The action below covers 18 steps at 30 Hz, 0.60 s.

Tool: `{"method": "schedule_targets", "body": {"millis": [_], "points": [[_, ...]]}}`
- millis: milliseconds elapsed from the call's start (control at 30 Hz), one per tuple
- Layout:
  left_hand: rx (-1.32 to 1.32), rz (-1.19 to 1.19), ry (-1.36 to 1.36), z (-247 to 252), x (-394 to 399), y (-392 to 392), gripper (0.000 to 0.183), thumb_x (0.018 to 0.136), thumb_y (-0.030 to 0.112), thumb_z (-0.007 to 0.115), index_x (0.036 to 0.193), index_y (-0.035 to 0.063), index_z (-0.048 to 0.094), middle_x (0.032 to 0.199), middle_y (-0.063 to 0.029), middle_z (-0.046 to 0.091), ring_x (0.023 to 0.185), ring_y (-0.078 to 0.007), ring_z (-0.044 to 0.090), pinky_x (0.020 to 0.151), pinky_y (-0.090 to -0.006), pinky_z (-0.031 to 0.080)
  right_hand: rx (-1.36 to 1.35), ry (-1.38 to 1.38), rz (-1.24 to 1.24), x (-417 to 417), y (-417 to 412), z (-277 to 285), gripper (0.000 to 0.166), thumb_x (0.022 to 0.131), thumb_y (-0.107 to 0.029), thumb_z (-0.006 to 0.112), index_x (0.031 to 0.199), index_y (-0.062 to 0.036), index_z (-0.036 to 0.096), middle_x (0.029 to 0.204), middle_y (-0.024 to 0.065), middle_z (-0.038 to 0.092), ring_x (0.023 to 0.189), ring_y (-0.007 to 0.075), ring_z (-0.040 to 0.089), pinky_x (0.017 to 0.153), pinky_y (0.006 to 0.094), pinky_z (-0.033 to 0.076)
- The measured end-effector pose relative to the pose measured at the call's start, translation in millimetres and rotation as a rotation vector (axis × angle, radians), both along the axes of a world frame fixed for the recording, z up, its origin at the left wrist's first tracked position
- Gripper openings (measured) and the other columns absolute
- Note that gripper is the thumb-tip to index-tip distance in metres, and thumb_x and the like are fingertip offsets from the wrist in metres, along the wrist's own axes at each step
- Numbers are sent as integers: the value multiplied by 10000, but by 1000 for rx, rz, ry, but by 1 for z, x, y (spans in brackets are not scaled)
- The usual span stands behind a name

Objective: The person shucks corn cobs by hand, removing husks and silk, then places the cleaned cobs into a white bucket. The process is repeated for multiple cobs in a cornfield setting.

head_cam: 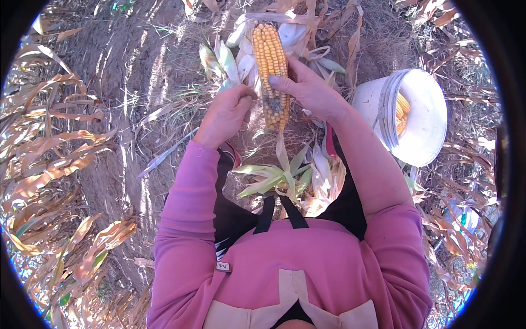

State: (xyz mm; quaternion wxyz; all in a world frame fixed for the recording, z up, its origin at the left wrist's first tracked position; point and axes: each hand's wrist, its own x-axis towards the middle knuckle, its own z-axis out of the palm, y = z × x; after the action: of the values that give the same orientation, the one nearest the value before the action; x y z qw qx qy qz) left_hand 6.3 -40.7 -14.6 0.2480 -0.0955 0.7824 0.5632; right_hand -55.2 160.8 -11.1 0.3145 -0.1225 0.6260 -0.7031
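An ear of yellow corn (269,53) stands out in front of me, its husk pulled off the kernels and a grey, mouldy-looking patch near its lower end. My right hand (310,88) grips the cob from the right, thumb across the kernels. Just left of the cob is my left hand (230,111), its fingers curled in; whether a bit of husk is between them cannot be told. Green husk leaves (267,181) lie below the cob, between my legs. Loose pale husks (228,61) are behind my hands on the ground.
At the right, a white plastic bucket (372,100) is tipped towards me with corn ears (402,113) inside. Dry corn leaves (61,164) crowd the left side, and more dry stalks and leaves line the right. Bare soil (139,74) with dry grass runs between them.
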Motion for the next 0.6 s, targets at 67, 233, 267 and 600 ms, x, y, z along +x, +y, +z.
{"method": "schedule_targets", "body": {"millis": [67,233,267,600], "points": [[-114,1,46,0,0,-1,178,889,100,530,997,-17,608,772,-94,611,698,-156,590,630,-301,471,-19,-19,-19,-1,0,1,640,930,-243,634,1431,-4,317,1272,95,522,1154,151,490,1003,306,390],[-332,-94,280,-3,3,-4,223,880,151,566,1028,-8,618,911,-158,632,853,-220,622,754,-330,480,5,-24,-28,-3,0,1,655,926,-257,639,1437,-7,313,1272,93,522,1154,154,489,1003,305,387],[-282,-77,323,-7,5,-5,231,877,147,573,1037,-13,616,944,-159,634,888,-222,620,781,-331,478,7,-23,-30,-3,-1,1,655,926,-256,640,1437,-8,315,1268,92,524,1152,153,489,1002,305,387],[315,-4,-3,-2,8,17,355,953,144,563,1266,-11,502,1146,-65,593,986,-119,591,832,-283,496,-57,-86,-65,2,-9,0,629,897,-284,682,1374,1,389,1176,85,570,1056,151,546,932,300,442]]}}
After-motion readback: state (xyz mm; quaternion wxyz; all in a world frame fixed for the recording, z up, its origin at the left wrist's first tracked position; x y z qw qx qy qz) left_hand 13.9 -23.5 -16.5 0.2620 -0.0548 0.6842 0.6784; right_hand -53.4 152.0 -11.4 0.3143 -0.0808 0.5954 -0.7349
